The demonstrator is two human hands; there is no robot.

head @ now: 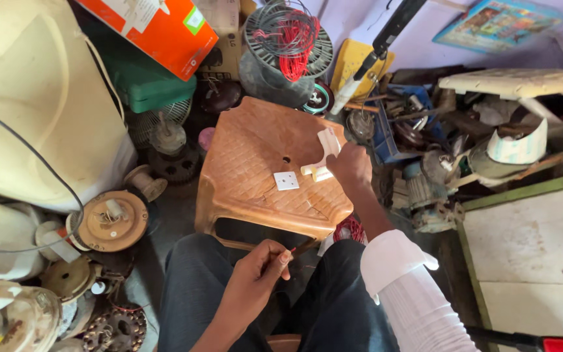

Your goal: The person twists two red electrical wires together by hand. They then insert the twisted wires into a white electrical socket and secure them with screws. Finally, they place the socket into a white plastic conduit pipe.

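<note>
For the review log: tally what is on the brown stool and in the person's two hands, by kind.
White flat square plate lying on the brown stool: 1
White plastic piece under the right hand: 1
Thin tool with a red tip in the left hand: 1
Total: 3

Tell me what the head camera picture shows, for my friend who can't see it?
A seated person's right hand holds a white plastic part on a brown plastic stool, beside a small white square plate. Their left hand grips a thin tool with a red tip over their lap. Fan motors, wire coils and boxes crowd the floor around.
</note>
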